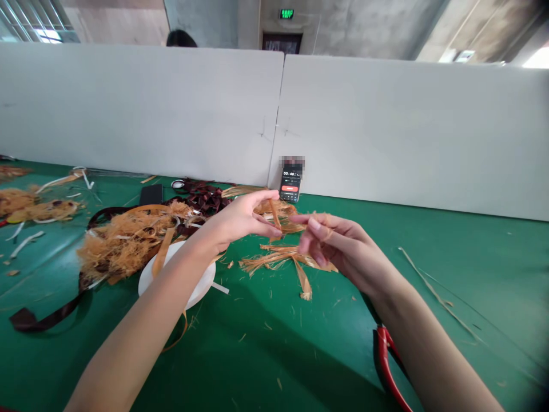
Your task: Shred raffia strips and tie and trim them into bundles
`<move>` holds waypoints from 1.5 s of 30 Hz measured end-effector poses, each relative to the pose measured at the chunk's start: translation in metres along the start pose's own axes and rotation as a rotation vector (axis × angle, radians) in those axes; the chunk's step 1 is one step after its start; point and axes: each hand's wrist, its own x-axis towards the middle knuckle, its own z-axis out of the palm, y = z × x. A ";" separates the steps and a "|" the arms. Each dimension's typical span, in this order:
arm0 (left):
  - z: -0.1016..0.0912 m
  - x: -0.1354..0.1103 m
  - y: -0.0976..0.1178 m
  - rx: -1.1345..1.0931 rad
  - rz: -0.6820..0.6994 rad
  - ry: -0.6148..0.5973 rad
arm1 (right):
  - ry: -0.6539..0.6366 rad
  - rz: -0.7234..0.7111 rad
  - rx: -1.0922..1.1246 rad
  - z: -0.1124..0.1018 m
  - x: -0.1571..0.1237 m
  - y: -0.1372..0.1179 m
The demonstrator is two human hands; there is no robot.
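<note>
My left hand (pixel 242 220) pinches a narrow tan ribbon strip (pixel 274 214) between thumb and fingers, just above the green table. My right hand (pixel 338 246) is close beside it, fingers curled around frayed tan threads (pixel 328 232) from the same material. Below both hands lies a bundle of frayed tan ribbon fibres (pixel 278 260) on the table. A white ribbon spool (pixel 148 277) with tan ribbon sits under my left forearm.
A heap of shredded tan ribbon (pixel 124 240) and dark maroon ribbon (pixel 206 197) lie at the left. A phone showing a timer (pixel 290 186) leans on the white partition (pixel 386 137). Red-handled pliers (pixel 388 366) lie under my right forearm. A thin strand (pixel 433 292) lies at right.
</note>
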 end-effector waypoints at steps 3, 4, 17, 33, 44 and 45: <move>0.003 -0.002 0.004 0.005 -0.007 -0.028 | 0.042 -0.136 0.111 -0.001 0.001 0.003; 0.004 -0.003 0.005 0.003 -0.006 -0.034 | 0.070 -0.183 0.080 -0.001 0.002 0.005; 0.005 -0.001 0.002 0.061 0.011 -0.121 | 0.351 -0.476 -0.867 0.006 0.007 0.016; 0.027 0.005 -0.025 -0.019 0.092 0.055 | 0.340 -0.012 -0.701 0.007 0.003 0.017; 0.047 -0.027 -0.045 0.101 0.034 0.093 | 0.199 -0.236 -0.102 -0.001 -0.015 0.024; 0.049 -0.029 -0.044 0.098 0.036 0.096 | 0.196 -0.294 -0.199 -0.002 -0.014 0.026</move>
